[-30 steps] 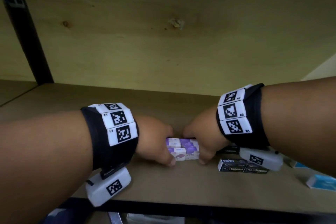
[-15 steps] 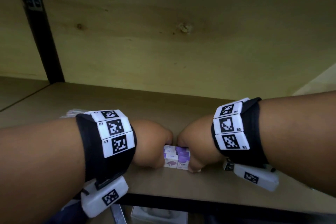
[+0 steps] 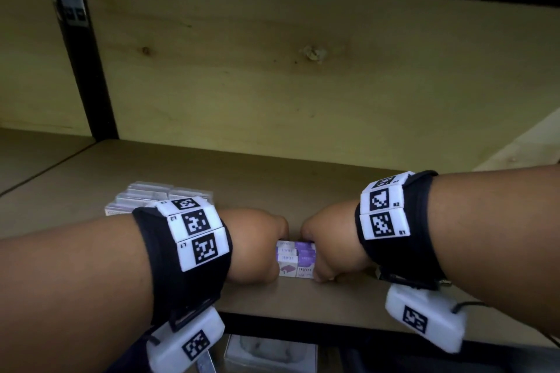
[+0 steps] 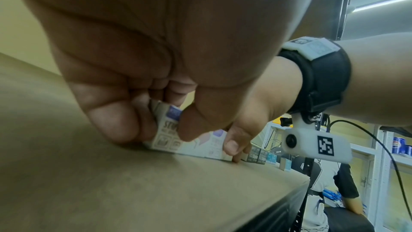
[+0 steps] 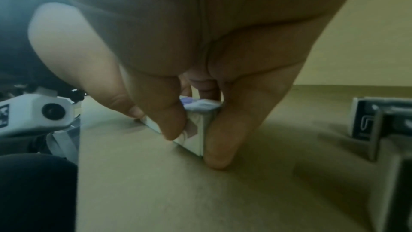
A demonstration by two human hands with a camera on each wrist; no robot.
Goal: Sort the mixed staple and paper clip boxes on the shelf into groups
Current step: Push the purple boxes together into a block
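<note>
Two hands close on one small stack of purple and white staple boxes that sits on the wooden shelf, near its front edge and between the two wrists. Each carton is white with a purple panel on part of its top; the front faces carry a purple drawing and faint lettering, too blurred to read in full. From the head view the boxes lie side by side and in layers — the exact count cannot be told.

On the stack's left end the left hand curls thumb and fingers round the cartons, the thumb pressed on the printed front face in the left wrist view. Opposite it, the right hand pinches the other end, thumb on the front and a finger down the side with its tip on the shelf board, as the right wrist view shows. The stack rests on the board.

Behind the left forearm a group of pale, clear-topped boxes stands farther back on the shelf. Just right of the stack — in the right wrist view — dark boxes stand upright, well apart from the fingers.
</note>
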